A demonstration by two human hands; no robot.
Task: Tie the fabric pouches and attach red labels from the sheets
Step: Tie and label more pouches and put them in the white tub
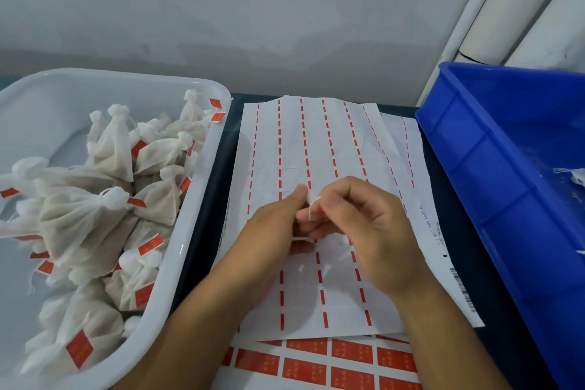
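Both hands meet above a used label sheet (316, 142) whose labels are peeled off, leaving red dashed strips. My left hand (275, 225) and my right hand (357, 222) pinch a short white string (311, 207) between their fingertips. A white fabric bit shows under the fingers; the pouch it belongs to is hidden. A sheet of full red labels (319, 367) lies at the near edge, partly under the used sheet. Several tied white pouches with red labels (104, 199) fill the white tub.
The white plastic tub (190, 231) stands on the left of the dark table. A blue plastic crate (493, 168) stands on the right, with white fabric scraps (574, 176) inside. A grey wall runs behind, and white pipes (506, 0) rise at the back right.
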